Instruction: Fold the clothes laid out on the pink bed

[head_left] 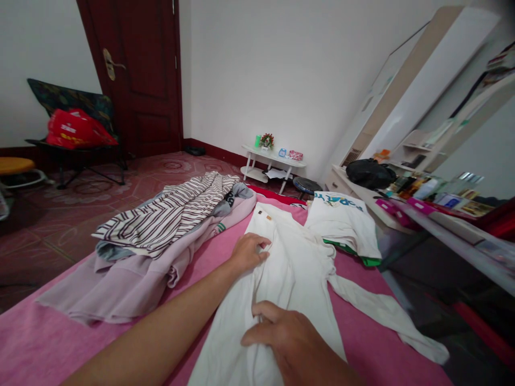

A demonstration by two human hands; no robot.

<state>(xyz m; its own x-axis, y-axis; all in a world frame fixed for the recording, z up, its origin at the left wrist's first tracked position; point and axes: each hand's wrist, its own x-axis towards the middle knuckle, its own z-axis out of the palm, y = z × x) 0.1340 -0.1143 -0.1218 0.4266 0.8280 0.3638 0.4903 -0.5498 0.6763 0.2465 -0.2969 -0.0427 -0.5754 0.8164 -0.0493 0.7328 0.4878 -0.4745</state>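
A white long-sleeved garment (298,262) lies spread on the pink bed cover (209,252), one sleeve trailing to the right. My left hand (248,252) reaches out over its left edge, fingers curled and pinching the cloth. My right hand (285,338) rests on the near part of the same garment, fingers bent and pressing a fold of the fabric. A folded white T-shirt with green trim (346,225) sits beyond, at the bed's far right.
A heap of clothes, striped top (173,212) over a pale lilac garment (132,279), lies on the bed's left. A cluttered desk (422,214) runs along the right. Beyond are a small white table (273,161), a chair with a red bag (74,128), and a dark red door (140,69).
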